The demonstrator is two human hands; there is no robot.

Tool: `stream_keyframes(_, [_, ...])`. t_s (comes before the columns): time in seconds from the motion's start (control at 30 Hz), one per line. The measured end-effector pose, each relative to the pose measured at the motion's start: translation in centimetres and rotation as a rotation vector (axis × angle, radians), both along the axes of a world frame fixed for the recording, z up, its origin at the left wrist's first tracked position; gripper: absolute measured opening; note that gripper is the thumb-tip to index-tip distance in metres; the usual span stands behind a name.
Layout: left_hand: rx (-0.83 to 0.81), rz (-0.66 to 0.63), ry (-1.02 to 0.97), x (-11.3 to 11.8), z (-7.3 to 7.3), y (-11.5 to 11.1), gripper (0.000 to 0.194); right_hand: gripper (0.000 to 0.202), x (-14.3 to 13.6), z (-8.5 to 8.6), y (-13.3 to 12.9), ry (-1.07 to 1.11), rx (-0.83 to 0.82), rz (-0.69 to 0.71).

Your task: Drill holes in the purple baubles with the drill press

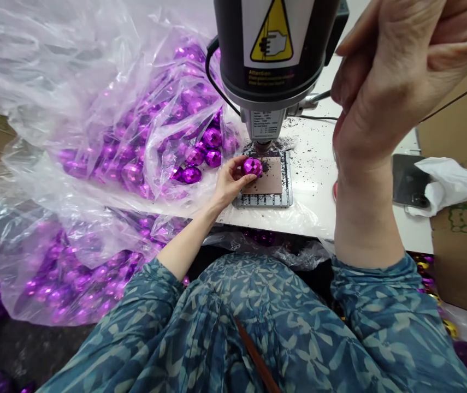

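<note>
My left hand [232, 179] is closed, with its thumb and fingers pinching a shiny purple faceted ball [252, 167]. The ball is over a brown board [272, 177] that lies on the slotted metal base [287, 185] of a bench drill press [274, 82]. Just above and behind the ball is the drill's chuck [263, 146]; I cannot tell whether a bit touches the ball. Raised at the upper right, my right hand [401, 71] is closed round the end of the press's metal lever [321, 97], and its grip is hidden by the fingers.
A large clear plastic bag [73, 60] full of purple balls [192, 174] spreads over the left of the white table [313, 188]. Dark shavings surround the base. At the right are a black phone [409, 180], white crumpled plastic [454, 177] and a cardboard box [462, 251].
</note>
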State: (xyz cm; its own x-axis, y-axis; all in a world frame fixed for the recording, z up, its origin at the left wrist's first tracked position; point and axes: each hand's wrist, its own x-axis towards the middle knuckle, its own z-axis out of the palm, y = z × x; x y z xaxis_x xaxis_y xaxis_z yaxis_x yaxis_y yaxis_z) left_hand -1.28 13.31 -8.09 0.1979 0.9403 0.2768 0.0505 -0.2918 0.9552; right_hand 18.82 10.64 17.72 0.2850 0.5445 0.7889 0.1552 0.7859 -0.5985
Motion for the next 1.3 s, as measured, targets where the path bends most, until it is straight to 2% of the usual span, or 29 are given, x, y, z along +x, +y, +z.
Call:
stream_keyframes(0.17, [0.056,0.054,0.136,1.0,0.2,0.0,0.072,0.078,0.0,-0.1,0.1,-0.022,0.037,-0.014])
stream_keyframes(0.33, [0.247,0.128,0.287,2.3,0.6,-0.7,0.060,0.078,0.0,-0.2,0.0,-0.057,0.017,-0.059])
stream_keyframes(0.53, [0.229,0.064,0.212,3.0,-0.2,-0.9,0.066,0.076,0.1,-0.7,-0.2,-0.046,0.045,-0.082])
stream_keyframes(0.6, [0.221,0.055,0.200,3.0,-0.5,-0.8,0.069,0.070,0.1,-1.5,-0.4,-0.025,0.115,-0.069])
stream_keyframes(0.73, [0.225,0.053,0.181,3.0,-1.0,-0.7,0.073,0.039,0.2,-3.9,-0.8,-0.015,0.314,-0.071])
stream_keyframes(0.83, [0.253,0.031,0.156,2.9,-1.3,-0.5,0.074,0.028,0.4,-5.4,-0.5,-0.025,0.400,-0.100])
stream_keyframes(0.97, [0.289,0.024,0.153,2.9,-1.5,-0.4,0.075,0.027,0.8,-6.5,0.4,-0.057,0.475,-0.097])
stream_keyframes(1.03, [0.292,0.029,0.163,2.8,-1.6,-0.4,0.074,0.030,1.0,-7.1,0.6,-0.072,0.455,-0.116])
stream_keyframes(1.17, [0.280,0.017,0.162,2.8,-1.5,-0.4,0.072,0.044,1.4,-8.6,0.7,-0.085,0.383,-0.229])
stream_keyframes(1.3, [0.282,0.000,0.157,2.8,-1.4,-0.5,0.073,0.066,1.8,-10.4,1.5,-0.124,0.419,-0.205])
